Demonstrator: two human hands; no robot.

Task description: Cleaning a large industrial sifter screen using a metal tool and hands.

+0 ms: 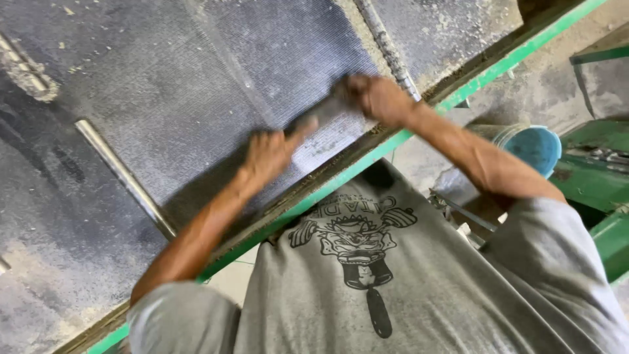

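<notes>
Motion blur; the tool (pixel 324 113) between the hands is hard to make out: a flat, dark metal bar lying on ribbed grey mesh (pixel 196 85). Right hand (pixel 377 98) clenches its far end; left hand (pixel 268 154) presses fingers on the near end. Green frame edge (pixel 419 128), dusty. Blue round container (pixel 537 147) partly hidden behind the right arm.
</notes>
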